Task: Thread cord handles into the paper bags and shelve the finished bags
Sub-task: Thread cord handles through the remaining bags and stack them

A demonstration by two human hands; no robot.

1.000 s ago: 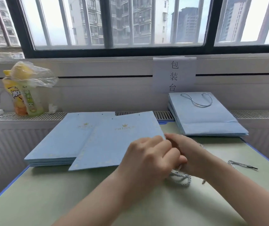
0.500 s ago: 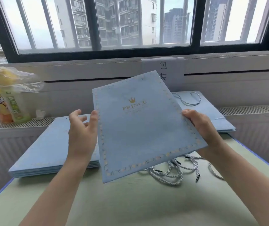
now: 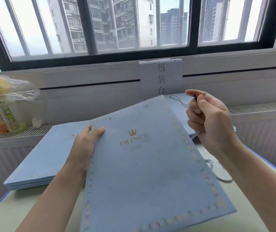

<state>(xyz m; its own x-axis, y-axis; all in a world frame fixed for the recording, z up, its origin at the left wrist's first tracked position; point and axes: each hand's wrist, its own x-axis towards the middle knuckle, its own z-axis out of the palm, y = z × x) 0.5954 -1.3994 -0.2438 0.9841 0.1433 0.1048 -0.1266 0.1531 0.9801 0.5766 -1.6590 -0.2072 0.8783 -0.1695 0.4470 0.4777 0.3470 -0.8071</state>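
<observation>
Up close, the flat paper bag (image 3: 150, 164) is pale blue, printed with a gold crown, the word PRINCE and a faint dotted border. It is held tilted above the green table (image 3: 33, 213). The left hand (image 3: 85, 144) grips its left edge, thumb on the front and fingers behind. The right hand (image 3: 209, 121), raised beside the bag's top right corner, pinches a small dark tip between thumb and forefinger, probably a cord end, though it is too small to be sure. The bag hides most of the loose cords (image 3: 217, 173). Behind it, a stack of bags (image 3: 42, 158) lies on the left, and another bag with a handle (image 3: 179, 99) is mostly covered.
</observation>
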